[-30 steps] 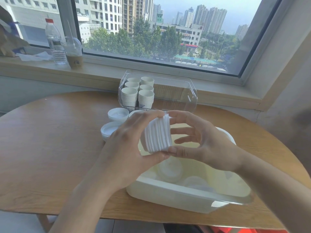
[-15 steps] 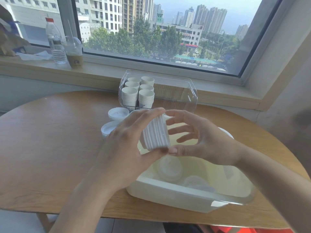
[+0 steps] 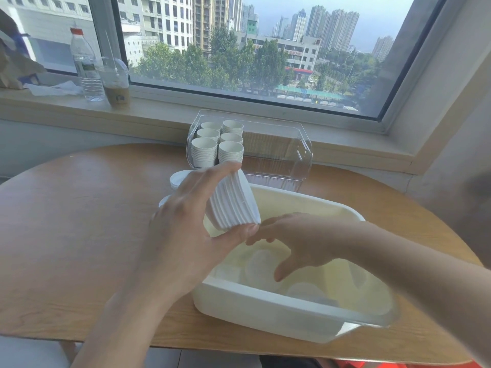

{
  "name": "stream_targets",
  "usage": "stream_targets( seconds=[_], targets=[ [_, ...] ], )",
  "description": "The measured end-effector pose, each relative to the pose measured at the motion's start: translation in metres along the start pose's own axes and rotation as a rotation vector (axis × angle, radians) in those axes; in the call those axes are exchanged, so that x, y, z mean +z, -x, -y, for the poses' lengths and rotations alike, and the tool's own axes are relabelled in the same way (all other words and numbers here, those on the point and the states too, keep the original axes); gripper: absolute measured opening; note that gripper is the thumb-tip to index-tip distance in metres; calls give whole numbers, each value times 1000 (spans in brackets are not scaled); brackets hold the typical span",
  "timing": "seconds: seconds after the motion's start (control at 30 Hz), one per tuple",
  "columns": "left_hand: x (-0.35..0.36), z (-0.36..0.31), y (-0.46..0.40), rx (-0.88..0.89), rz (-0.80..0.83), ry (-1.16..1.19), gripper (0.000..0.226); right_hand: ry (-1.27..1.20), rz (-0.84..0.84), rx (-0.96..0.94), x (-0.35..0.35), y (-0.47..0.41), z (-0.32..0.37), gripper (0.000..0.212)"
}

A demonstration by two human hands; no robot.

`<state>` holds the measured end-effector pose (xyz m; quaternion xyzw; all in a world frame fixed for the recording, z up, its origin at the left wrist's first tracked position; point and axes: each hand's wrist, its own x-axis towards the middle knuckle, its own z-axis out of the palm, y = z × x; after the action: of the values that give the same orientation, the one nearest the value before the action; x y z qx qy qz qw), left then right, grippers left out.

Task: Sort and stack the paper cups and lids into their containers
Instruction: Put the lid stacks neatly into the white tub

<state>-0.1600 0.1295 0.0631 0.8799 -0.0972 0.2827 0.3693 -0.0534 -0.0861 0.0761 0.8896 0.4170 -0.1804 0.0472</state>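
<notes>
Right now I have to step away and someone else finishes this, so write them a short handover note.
Left hand grips a stack of lids, tilted above the white tub.
Right hand is open, reaching down into the tub toward the loose lids.
Done: six cup stacks stand in the left end of the clear container. Two lid piles sit on the table beyond the left hand.
Left: gather the tub's remaining lids and store all the lids.
</notes>
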Motion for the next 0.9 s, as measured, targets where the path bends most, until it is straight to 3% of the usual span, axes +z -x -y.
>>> stream_targets(
  seconds=[0.2,0.43,0.9],
  targets=[
    [-3,7,-1,-7,-7,20,80,108,126,-7,15,-14,2,85],
    [1,7,-2,-20,8,18,80,181,117,-25,22,-19,3,82],
    [-1,9,-4,4,0,-4,79,-151,-257,8,0,20,-7,70]
  ],
)
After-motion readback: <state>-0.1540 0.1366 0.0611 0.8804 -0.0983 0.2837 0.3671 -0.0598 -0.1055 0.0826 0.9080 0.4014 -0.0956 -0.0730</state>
